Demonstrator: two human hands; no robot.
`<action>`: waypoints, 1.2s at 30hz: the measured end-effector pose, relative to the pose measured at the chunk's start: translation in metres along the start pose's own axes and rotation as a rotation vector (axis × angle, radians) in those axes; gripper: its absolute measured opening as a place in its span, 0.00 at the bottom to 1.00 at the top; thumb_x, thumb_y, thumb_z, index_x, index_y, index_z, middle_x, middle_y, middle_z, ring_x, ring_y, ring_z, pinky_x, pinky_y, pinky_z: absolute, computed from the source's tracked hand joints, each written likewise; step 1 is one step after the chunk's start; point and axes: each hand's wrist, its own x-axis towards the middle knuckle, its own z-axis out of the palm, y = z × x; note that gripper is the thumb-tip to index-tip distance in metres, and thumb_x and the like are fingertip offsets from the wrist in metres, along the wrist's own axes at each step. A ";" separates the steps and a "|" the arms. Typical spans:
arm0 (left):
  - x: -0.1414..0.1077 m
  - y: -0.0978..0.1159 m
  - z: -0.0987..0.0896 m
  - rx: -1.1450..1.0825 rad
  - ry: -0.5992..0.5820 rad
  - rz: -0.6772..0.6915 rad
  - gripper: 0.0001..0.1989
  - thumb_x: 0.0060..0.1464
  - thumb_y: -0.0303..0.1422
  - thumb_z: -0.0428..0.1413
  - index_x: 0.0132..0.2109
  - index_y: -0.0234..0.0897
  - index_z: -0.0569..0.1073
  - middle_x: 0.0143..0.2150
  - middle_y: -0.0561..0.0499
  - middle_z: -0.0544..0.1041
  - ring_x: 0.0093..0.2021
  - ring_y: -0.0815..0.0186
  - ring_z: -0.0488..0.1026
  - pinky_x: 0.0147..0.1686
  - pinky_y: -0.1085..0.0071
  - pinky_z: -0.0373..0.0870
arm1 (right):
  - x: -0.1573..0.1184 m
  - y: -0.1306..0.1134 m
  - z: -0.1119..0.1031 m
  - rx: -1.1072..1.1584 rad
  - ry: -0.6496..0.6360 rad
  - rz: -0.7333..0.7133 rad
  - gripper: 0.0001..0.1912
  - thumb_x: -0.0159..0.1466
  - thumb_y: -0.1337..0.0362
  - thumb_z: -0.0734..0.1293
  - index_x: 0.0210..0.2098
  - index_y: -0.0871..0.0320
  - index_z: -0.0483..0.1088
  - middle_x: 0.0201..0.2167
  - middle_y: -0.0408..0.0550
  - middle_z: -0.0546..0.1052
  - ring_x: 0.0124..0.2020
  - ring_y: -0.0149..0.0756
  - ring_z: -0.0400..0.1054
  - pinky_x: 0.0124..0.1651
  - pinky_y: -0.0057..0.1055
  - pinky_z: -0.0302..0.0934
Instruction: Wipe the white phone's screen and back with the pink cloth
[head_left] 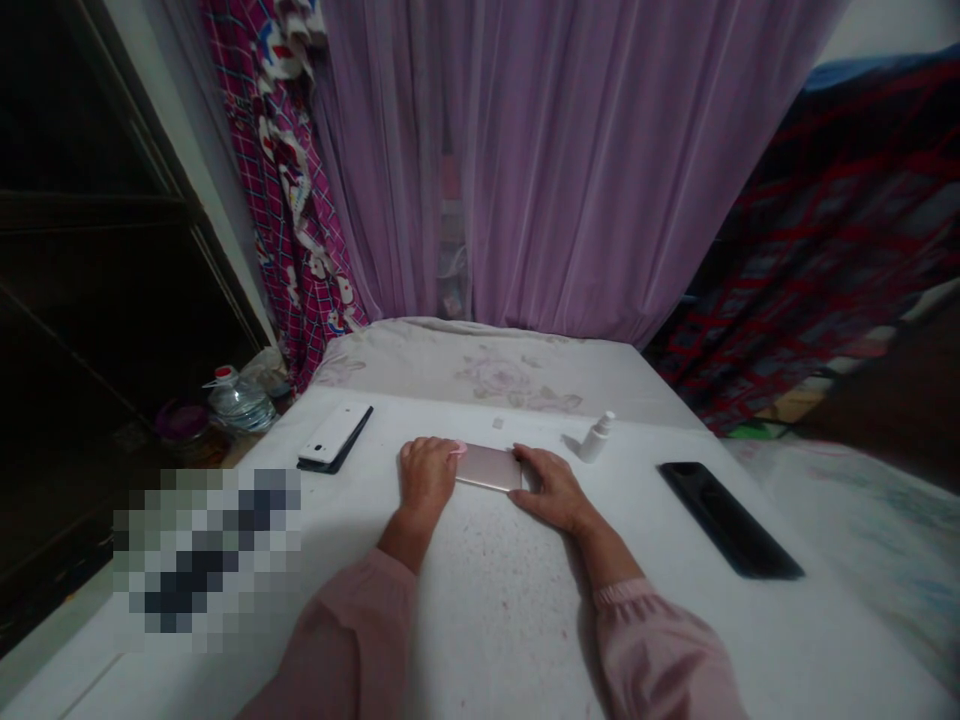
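A rose-gold smartphone lies flat on the white-covered surface, between my two hands. My left hand is closed at the phone's left end. From its fingers shows a small pink piece, soft-looking, resting on the phone's upper left part; its exact kind is not clear. My right hand grips the right end of the phone, with fingers at the far corner and the thumb at the near one. The hands cover both ends of the phone.
A white spray bottle stands beyond my right hand. At the left, a white phone lies on a dark one. A black phone lies at the right. A small pale square sits behind the rose-gold phone. Purple curtains hang behind.
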 end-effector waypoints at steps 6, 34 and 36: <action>-0.010 0.040 0.015 -0.132 -0.157 0.261 0.11 0.58 0.27 0.56 0.44 0.45 0.80 0.43 0.52 0.81 0.47 0.59 0.70 0.50 0.60 0.59 | 0.000 0.004 0.002 0.011 0.014 -0.028 0.36 0.53 0.57 0.71 0.60 0.56 0.64 0.53 0.55 0.74 0.54 0.50 0.67 0.59 0.48 0.57; 0.010 0.039 0.025 -0.028 -0.098 0.138 0.10 0.60 0.30 0.55 0.45 0.45 0.79 0.42 0.49 0.80 0.44 0.58 0.71 0.47 0.60 0.60 | 0.001 0.003 0.002 0.005 0.009 -0.028 0.36 0.52 0.57 0.71 0.59 0.56 0.65 0.53 0.55 0.74 0.54 0.50 0.67 0.59 0.49 0.58; 0.011 0.042 0.025 -0.037 -0.114 0.159 0.10 0.60 0.31 0.55 0.45 0.46 0.79 0.42 0.49 0.80 0.44 0.58 0.71 0.47 0.60 0.60 | 0.001 0.004 0.003 0.004 0.009 -0.025 0.36 0.52 0.57 0.71 0.59 0.56 0.65 0.53 0.55 0.74 0.54 0.50 0.68 0.58 0.48 0.58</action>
